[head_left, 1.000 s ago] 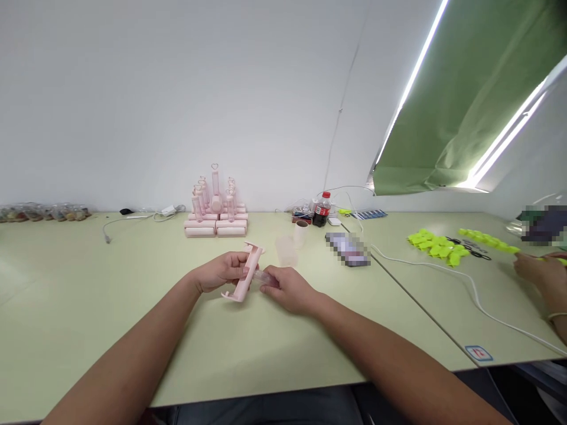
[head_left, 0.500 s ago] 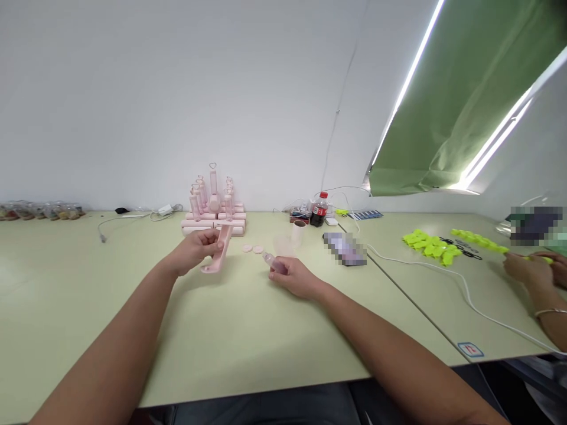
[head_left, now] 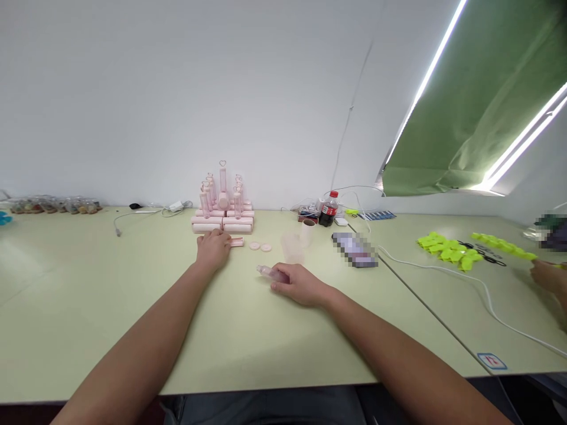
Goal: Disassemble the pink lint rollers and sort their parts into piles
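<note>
My left hand [head_left: 213, 249] is at the tabletop just in front of the pink stack, its fingers closed over a pink trough-shaped plastic piece [head_left: 237, 242]. Most of that piece is hidden by the hand; its right end shows. In my right hand [head_left: 300, 284] is a small clear, pinkish tube [head_left: 271, 273], held low over the table with its narrow end pointing left. Two flat pink discs [head_left: 260, 247] lie between the hands. Beyond the right hand are a translucent sheet-like piece [head_left: 293, 248] and an upright pale pink cylinder [head_left: 308, 234].
Pink cases with upright heart-topped tubes [head_left: 222, 200] stand against the wall. A cola bottle [head_left: 328, 209], a phone [head_left: 354, 249] and a white cable [head_left: 443, 273] are to the right. Yellow-green pieces [head_left: 449, 251] lie near another person's hand [head_left: 549, 277]. Bagged items [head_left: 55, 205] sit far left.
My left hand has lowered the pink piece from the air to the table by the stack. The tube in my right hand has turned to point more leftward. The view has shifted slightly.
</note>
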{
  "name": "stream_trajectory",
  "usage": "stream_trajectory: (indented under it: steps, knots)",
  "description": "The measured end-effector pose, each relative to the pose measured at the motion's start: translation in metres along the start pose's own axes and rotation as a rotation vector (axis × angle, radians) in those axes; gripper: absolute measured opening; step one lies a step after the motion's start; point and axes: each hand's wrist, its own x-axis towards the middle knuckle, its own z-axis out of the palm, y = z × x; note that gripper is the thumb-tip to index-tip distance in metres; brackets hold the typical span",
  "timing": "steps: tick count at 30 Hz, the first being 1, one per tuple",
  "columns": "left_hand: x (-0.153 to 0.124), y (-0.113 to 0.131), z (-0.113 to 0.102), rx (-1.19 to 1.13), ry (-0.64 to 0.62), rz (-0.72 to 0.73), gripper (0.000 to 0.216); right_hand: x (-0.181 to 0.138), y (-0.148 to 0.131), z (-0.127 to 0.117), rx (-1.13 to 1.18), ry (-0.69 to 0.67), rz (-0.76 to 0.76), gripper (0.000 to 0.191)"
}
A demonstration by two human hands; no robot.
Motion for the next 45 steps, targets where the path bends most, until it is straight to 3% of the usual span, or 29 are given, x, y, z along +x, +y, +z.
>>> stream_trajectory:
  steps: [3, 10, 16, 19, 22, 25, 28, 33, 36, 45]
  knots:
    - [0.000, -0.003, 0.004, -0.007, -0.012, 0.029, 0.036, -0.001, -0.001, 0.000, 0.014, 0.003, -0.002, 0.011]
    - [-0.002, -0.002, 0.009, -0.042, -0.034, 0.131, 0.039, -0.001, 0.001, 0.001, 0.048, 0.005, -0.009, 0.015]
    - [-0.008, 0.014, -0.008, -0.147, 0.185, 0.165, 0.033, 0.001, 0.001, 0.003, 0.114, 0.042, -0.020, 0.018]
    - [-0.020, 0.029, -0.019, -0.312, 0.236, 0.279, 0.034, 0.002, 0.001, 0.005, 0.187, 0.085, -0.018, 0.020]
    - [-0.037, 0.047, -0.023, -0.506, 0.075, 0.440, 0.041, 0.002, -0.001, 0.008, 0.244, 0.116, -0.054, 0.022]
    - [-0.051, 0.061, -0.023, -0.558, -0.142, 0.502, 0.039, 0.002, -0.003, 0.010, 0.290, 0.152, -0.126, 0.026]
    - [-0.052, 0.065, -0.023, -0.586, -0.176, 0.450, 0.038, 0.004, -0.002, 0.011, 0.441, 0.163, -0.109, 0.031]
    - [-0.043, 0.058, -0.027, -0.679, 0.054, 0.293, 0.039, 0.008, 0.005, 0.009, 0.712, 0.004, 0.056, 0.048]
    - [-0.040, 0.055, -0.025, -0.679, 0.105, 0.217, 0.042, 0.007, 0.006, 0.009, 0.765, -0.094, 0.060, 0.056]
    - [-0.040, 0.062, -0.027, -1.050, -0.076, 0.042, 0.036, 0.004, 0.001, 0.011, 0.664, 0.018, -0.079, 0.056]
